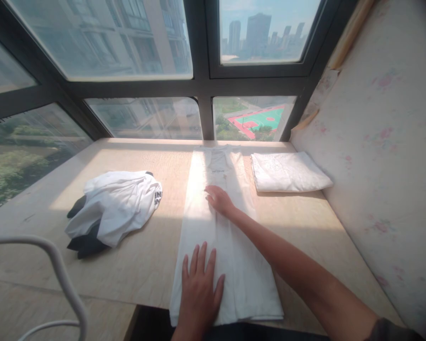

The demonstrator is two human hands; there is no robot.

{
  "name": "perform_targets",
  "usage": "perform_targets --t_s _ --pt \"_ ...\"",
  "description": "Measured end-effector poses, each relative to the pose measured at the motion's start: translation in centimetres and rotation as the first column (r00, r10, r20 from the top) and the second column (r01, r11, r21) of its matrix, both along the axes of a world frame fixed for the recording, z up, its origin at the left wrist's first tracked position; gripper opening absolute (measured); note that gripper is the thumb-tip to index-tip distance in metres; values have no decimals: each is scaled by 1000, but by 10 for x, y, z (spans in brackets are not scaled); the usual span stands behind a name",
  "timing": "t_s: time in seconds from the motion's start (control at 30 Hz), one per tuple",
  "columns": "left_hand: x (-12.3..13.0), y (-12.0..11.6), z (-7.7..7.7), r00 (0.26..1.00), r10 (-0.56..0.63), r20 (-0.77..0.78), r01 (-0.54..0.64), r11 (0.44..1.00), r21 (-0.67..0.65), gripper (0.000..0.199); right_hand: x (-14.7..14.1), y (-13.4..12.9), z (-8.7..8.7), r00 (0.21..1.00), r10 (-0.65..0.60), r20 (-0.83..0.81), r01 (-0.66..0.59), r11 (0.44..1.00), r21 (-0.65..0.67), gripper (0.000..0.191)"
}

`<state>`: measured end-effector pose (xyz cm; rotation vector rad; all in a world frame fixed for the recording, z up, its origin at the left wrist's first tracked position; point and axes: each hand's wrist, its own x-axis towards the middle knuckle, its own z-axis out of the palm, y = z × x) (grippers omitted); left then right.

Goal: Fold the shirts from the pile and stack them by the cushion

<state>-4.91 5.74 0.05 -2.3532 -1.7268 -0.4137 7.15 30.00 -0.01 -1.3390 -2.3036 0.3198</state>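
A white T-shirt (234, 265), folded into a long strip, lies in front of me with its neckline at the far end and small dark lettering below it. My left hand (200, 289) rests flat on the near part of the shirt, fingers spread. Farther up, my right hand (220, 200) reaches across the shirt's middle. Its fingers are curled toward the thumb in a pinch at the cloth; the exact grip on the fabric is hard to make out.
On the left lies a crumpled white garment (122, 203) with black parts and lettering. A folded white cloth (287, 173) sits at the right, near the flowered wall (383, 142). A pale curved tube (58, 260) stands at the near left. Windows edge the wooden surface (145, 279).
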Motion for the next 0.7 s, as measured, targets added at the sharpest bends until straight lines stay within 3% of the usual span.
perform_targets --t_s 0.13,0.27,0.33,0.43,0.6,0.7 --pt "10 -11 3 974 -62 218 71 997 -35 42 23 16 12 985 -169 39 169 985 -11 33" --pt "43 -18 7 910 -73 408 153 974 -168 42 39 42 22 948 -293 127 298 954 -27 30" --pt "61 -16 10 928 -25 372 130 957 -260 49 41 56 24 932 -321 168 334 941 -53 28" --pt "76 -11 12 964 98 249 0 931 -364 62 41 74 25 925 -326 196 350 931 -103 25" --pt "75 -14 2 960 203 195 -110 909 -403 61 49 92 26 945 -300 134 317 940 -131 34" --pt "69 -18 -3 932 265 245 -90 828 -553 66 65 110 27 974 -200 106 215 964 -158 30"
